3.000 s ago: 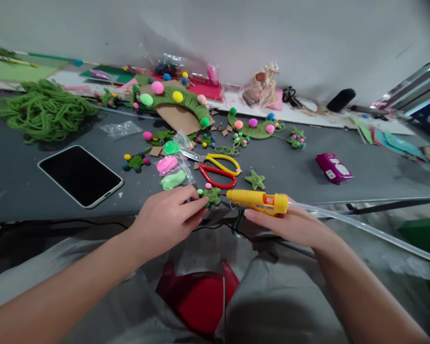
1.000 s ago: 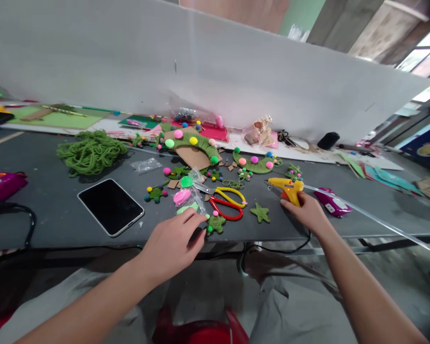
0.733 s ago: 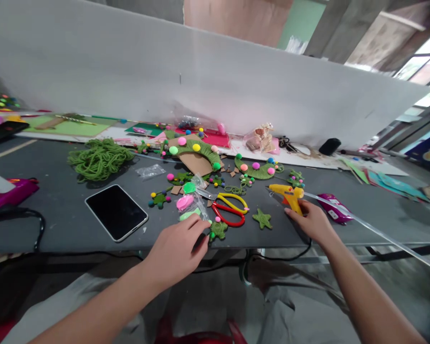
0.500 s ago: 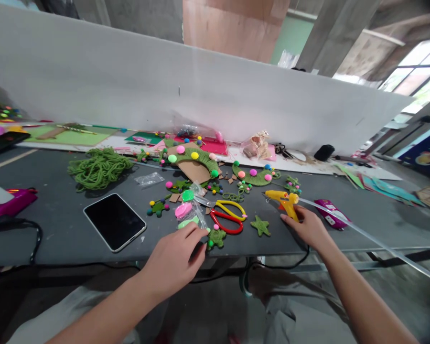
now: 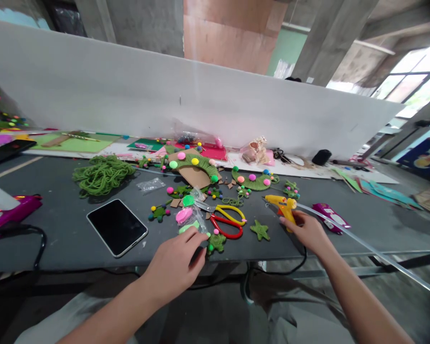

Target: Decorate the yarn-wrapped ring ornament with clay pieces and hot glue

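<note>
My right hand (image 5: 306, 229) is closed round the handle of a yellow hot glue gun (image 5: 281, 200), whose nozzle points left just above the dark table. A clear glue stick (image 5: 365, 244) stretches from behind it to the right. My left hand (image 5: 179, 260) has curled fingers, its fingertips at the left side of a green yarn star (image 5: 218, 242) with small pom-poms on its points. Between the hands lies a plain green star (image 5: 260, 230). Scissors (image 5: 231, 220) with red and yellow handles lie beyond, beside a clear bag (image 5: 184, 216) with pink and green contents.
A phone (image 5: 117, 227) and a heap of green yarn (image 5: 103, 174) lie at left. Yarn-wrapped arcs (image 5: 252, 179) with pom-poms and cardboard bits lie farther back. A purple box (image 5: 330, 217) sits at right. A white panel (image 5: 129, 95) stands behind the table (image 5: 68, 253).
The view has tilted up slightly, so everything sits a little lower in the picture. Both hands keep nearly the same position; the right stays on the glue gun.
</note>
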Demonstrator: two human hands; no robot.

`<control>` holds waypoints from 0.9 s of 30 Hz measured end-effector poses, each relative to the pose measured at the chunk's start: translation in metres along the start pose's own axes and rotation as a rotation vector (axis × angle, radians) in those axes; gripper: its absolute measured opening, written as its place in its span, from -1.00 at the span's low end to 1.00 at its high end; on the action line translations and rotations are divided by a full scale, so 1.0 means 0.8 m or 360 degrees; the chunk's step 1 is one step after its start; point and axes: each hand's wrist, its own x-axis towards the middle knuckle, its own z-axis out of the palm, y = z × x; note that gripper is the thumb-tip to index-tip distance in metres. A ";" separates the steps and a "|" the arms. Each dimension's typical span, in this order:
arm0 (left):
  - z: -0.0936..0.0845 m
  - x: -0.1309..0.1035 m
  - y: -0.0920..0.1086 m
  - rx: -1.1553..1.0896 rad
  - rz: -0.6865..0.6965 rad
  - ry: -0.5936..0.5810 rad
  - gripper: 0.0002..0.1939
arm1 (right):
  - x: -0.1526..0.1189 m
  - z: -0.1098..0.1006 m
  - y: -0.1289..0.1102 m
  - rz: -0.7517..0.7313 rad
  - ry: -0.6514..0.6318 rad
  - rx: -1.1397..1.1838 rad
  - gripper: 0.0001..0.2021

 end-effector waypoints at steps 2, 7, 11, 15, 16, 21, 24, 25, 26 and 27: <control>0.000 0.000 0.000 -0.0010 -0.0001 -0.0005 -0.72 | -0.001 -0.001 -0.002 0.0016 -0.0006 0.0013 -0.34; 0.002 0.000 -0.001 -0.0027 -0.0006 0.0009 -0.73 | -0.009 -0.010 -0.012 0.0065 -0.0014 0.0041 -0.32; -0.002 -0.001 -0.001 -0.0071 0.0005 0.0055 -0.73 | -0.032 -0.030 -0.025 0.0140 0.0027 0.0030 -0.40; -0.018 0.008 -0.012 -0.0134 -0.0039 0.0161 -0.73 | -0.068 -0.043 -0.051 0.0080 -0.0071 0.0033 -0.48; -0.024 0.015 -0.017 -0.0137 -0.0065 0.0182 -0.69 | -0.077 -0.043 -0.061 0.0023 -0.0147 0.0064 -0.46; -0.061 0.097 -0.055 -0.0051 -0.0208 0.0154 -0.41 | -0.114 -0.036 -0.121 -0.0350 -0.0624 0.0151 -0.49; -0.078 0.185 -0.092 0.0030 -0.0297 0.0111 -0.70 | -0.128 -0.038 -0.150 -0.0617 -0.0880 0.0201 -0.57; -0.081 0.218 -0.107 0.0053 -0.0321 0.0099 -0.66 | -0.130 -0.039 -0.157 -0.0742 -0.0940 0.0250 -0.63; -0.083 0.253 -0.123 0.0077 -0.0345 0.0095 -0.64 | -0.131 -0.039 -0.163 -0.0988 -0.1023 0.0376 -0.68; -0.085 0.288 -0.139 0.0103 -0.0372 0.0099 -0.63 | -0.130 -0.038 -0.168 -0.1061 -0.1045 0.0424 -0.75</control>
